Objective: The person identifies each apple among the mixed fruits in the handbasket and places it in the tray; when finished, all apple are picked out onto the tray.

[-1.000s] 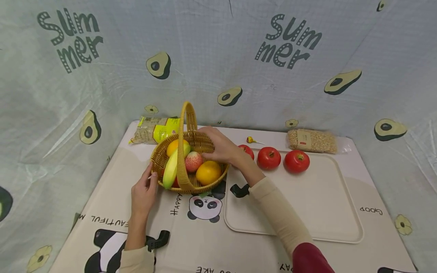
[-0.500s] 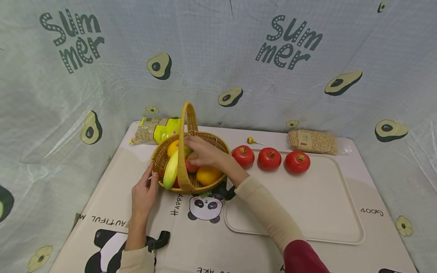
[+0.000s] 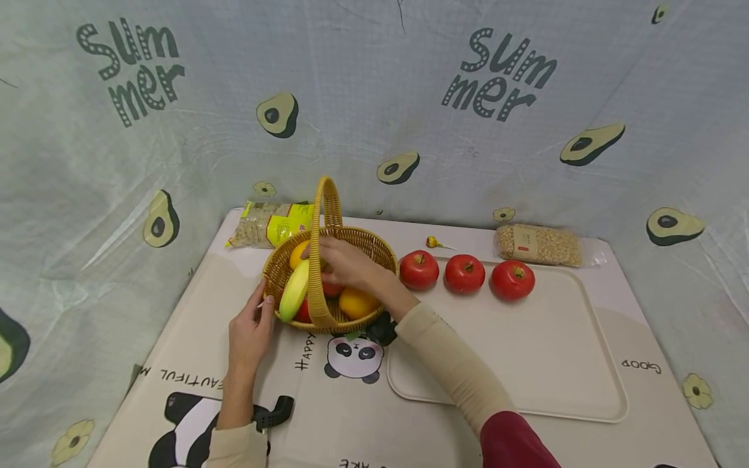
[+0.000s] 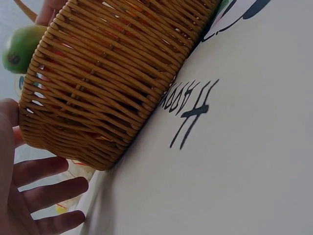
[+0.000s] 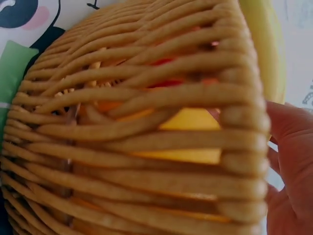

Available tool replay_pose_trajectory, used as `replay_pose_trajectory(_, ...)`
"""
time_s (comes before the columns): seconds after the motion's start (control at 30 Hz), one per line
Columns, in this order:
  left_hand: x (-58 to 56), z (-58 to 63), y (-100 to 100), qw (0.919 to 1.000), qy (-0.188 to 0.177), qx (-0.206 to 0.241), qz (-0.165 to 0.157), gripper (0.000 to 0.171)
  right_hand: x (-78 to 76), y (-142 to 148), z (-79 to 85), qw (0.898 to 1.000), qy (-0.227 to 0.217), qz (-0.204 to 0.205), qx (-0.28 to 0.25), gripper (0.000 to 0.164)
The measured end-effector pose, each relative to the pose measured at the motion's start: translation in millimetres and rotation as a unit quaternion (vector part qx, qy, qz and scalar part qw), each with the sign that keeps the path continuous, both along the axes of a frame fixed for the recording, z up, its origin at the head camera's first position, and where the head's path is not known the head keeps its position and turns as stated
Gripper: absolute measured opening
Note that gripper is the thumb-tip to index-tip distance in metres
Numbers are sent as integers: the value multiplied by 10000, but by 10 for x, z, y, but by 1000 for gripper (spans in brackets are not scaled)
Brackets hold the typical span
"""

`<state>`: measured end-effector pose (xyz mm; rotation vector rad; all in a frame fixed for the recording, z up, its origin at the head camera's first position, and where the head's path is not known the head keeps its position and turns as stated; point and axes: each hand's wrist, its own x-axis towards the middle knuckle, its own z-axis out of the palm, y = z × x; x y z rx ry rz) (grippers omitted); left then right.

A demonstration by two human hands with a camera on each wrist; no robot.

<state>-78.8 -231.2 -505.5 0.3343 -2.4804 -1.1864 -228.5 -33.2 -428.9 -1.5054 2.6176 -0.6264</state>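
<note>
A yellow wicker basket with a tall arched handle holds fruit. My left hand holds its left rim between thumb and index finger; the left wrist view shows the other fingers stretched apart below. Reaching inside from the right, my right hand grips the upper end of a banana under the handle. The banana's green tip sticks out over the rim in the left wrist view. One orange sits behind the banana, another orange at the front right. A reddish peach is mostly hidden beneath my right hand.
Three red apples stand in a row along the back of a beige tray. Behind them lie a lollipop and a bag of grains. A yellow-labelled bag lies behind the basket. A patterned curtain closes off the back.
My right hand has moved left from the basket's back right, over the peach, to the banana's upper end. The leftmost apple has come into full view. My left hand stays at the rim.
</note>
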Motion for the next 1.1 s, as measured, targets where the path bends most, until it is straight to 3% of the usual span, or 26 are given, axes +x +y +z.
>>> replay_pose_trajectory(0.23,-11,4,1,9999,66,-129,35,47,8,-1,55,9988,434,-102,225,41)
replay_pose_trajectory(0.37,-1,-4,2,9999,25,-95,45,46,5,27,74,9975,533,-219,404,50)
replay_pose_trajectory(0.53,0,-9,4,10000,2,-28,44,47,1,139,99,9980,9,-607,153,57)
replay_pose_trajectory(0.63,-6,-14,-2,10000,8,-41,26,48,-10,224,100,9955,-345,-864,-178,49)
replay_pose_trajectory(0.8,-9,-23,-13,10000,-9,-45,17,49,-46,351,101,9892,-381,-1341,-445,44)
replay_pose_trajectory(1.1,-2,-9,-4,10000,33,-45,6,48,-98,484,72,9757,-721,-2033,-383,45)
